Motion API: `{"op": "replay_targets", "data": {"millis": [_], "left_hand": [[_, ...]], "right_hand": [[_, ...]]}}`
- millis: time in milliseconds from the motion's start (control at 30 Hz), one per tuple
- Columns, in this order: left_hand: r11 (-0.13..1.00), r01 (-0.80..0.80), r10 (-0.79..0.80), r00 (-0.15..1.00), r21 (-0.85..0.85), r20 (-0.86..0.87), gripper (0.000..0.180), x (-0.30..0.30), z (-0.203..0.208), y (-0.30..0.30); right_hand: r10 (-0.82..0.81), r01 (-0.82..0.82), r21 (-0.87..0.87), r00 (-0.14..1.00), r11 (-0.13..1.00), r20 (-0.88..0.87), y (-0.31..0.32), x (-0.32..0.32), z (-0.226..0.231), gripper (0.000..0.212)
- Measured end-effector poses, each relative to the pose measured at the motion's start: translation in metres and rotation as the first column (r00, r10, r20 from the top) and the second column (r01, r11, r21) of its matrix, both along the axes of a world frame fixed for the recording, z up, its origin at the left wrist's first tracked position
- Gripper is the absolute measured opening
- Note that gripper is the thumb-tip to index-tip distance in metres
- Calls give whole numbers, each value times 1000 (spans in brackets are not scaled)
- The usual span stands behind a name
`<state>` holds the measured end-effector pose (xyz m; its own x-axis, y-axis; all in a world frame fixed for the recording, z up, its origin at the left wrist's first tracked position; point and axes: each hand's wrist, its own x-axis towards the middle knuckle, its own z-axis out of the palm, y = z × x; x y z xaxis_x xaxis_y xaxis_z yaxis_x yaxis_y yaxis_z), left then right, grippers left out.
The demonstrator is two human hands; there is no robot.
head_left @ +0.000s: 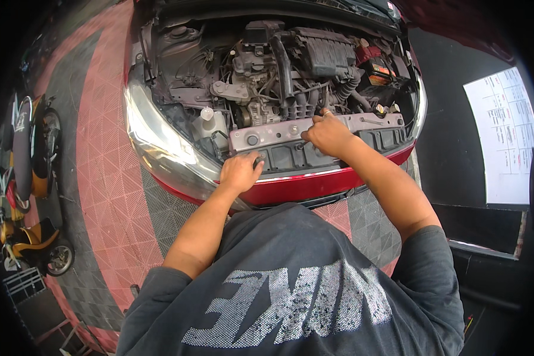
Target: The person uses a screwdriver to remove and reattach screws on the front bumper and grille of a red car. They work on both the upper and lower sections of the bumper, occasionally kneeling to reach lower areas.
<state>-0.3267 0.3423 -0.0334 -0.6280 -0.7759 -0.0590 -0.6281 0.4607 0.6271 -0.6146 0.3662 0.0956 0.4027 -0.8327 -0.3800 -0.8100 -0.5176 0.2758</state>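
Right hand (pixel 329 135): fingers curled, grip can't tell | metal crossbar (pixel 273 132) under them | left hand (pixel 239 172): fingers bent, hold can't tell, near crossbar's left end | engine (pixel 255 65) beyond fingers | headlight (pixel 160 139) left of left fingers

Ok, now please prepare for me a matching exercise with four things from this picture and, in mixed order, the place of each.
Things:
1. left hand
2. right hand
3. battery
4. motorbikes

Places:
A. right of the engine
B. beside the left headlight
C. far left of the picture
D. at the middle of the front bar

Pairs: 1-B, 2-D, 3-A, 4-C
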Motion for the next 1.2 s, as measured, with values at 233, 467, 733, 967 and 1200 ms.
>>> {"op": "replay_targets", "data": {"millis": [233, 467, 733, 967, 1200], "left_hand": [[1000, 6, -6, 1000, -23, -27, 27, 2, -7, 0], [1000, -2, 2, 1000, 12, -6, 28, 3, 3, 0], [1000, 12, -12, 999, 3, -42, 29, 5, -1, 0], [1000, 8, -7, 999, 9, -32, 28, 6, 1, 0], [999, 40, -40, 999, 17, -6, 29, 5, 7, 0]], "right_hand": [[-320, 265, 217, 906, 940, 279, -6, 0, 22, 14], [-613, 612, 106, 735, 784, 291, 12, 24, 27, 24], [-337, 328, 86, 878, 941, 340, 32, 7, 29, 31], [-439, 453, -36, 877, 891, 196, 22, 21, 34, 36], [-851, 860, 49, 491, 507, 188, 8, 7, 15, 42]]}}
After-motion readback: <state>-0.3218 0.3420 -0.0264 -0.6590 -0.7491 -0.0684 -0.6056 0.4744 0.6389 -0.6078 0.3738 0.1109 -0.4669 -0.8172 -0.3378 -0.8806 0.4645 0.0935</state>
